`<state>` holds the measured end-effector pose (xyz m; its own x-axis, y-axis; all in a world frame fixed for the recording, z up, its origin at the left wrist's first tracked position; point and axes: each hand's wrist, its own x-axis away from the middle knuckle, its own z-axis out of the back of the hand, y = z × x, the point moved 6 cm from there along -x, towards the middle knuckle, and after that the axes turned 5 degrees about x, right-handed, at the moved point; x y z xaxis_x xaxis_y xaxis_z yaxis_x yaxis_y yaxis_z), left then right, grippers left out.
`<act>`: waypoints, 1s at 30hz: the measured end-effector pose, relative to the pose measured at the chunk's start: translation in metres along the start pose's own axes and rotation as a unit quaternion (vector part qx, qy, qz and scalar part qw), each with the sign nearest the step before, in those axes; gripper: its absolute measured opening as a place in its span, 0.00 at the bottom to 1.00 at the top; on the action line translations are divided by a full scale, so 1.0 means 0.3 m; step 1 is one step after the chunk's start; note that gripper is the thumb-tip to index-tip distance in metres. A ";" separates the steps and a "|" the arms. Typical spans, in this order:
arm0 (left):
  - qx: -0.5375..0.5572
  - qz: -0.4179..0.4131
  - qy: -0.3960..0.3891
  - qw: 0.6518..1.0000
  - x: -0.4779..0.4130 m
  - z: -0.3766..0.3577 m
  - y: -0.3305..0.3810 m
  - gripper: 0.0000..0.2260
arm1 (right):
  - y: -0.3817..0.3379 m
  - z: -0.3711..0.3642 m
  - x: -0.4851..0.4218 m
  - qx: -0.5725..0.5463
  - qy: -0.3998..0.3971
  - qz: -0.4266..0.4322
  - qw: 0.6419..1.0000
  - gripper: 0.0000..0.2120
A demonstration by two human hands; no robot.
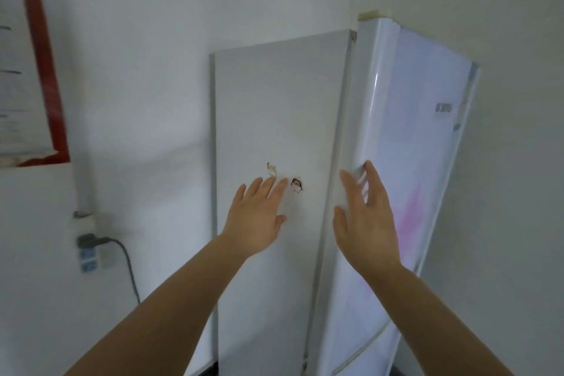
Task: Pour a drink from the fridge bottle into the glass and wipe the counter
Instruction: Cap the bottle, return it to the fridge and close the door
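A tall white fridge stands ahead; I see its grey side panel (pixel 274 119) and its glossy white door (pixel 421 146) with a faint pink tint. My left hand (pixel 259 217) is open, its fingers spread flat near the side panel beside two small stickers (pixel 296 185). My right hand (pixel 366 220) is open too, its fingertips at the door's left edge. The door looks closed or barely ajar. No bottle or glass is in view.
A white wall surrounds the fridge. A wall socket (pixel 90 250) with a grey plug and cable hangs at lower left. A red-framed notice (pixel 33 70) is on the wall at upper left.
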<state>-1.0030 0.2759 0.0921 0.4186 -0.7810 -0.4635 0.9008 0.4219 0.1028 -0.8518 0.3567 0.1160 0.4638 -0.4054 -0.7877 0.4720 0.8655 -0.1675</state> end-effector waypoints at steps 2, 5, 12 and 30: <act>-0.017 0.045 -0.042 0.998 0.089 -0.013 -0.031 0.29 | -0.028 -0.052 0.088 0.051 -0.047 0.026 0.997 0.25; -0.046 0.114 -0.104 0.987 0.253 -0.020 -0.089 0.28 | -0.115 -0.147 0.243 0.068 -0.183 0.069 0.978 0.25; -0.099 0.279 -0.238 0.925 0.749 -0.007 -0.275 0.27 | -0.431 -0.287 0.528 -0.044 -0.409 0.219 0.885 0.24; -0.081 0.645 -0.201 0.732 1.921 0.380 -0.693 0.24 | -1.594 -0.270 1.027 -0.193 -0.467 0.531 0.680 0.23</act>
<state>-0.9358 -0.3145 -0.0961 0.9388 0.2579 0.2284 -0.2872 0.9520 0.1055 -0.9953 -0.1584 -0.0948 0.7482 0.6553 0.1034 -0.6500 0.7553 -0.0836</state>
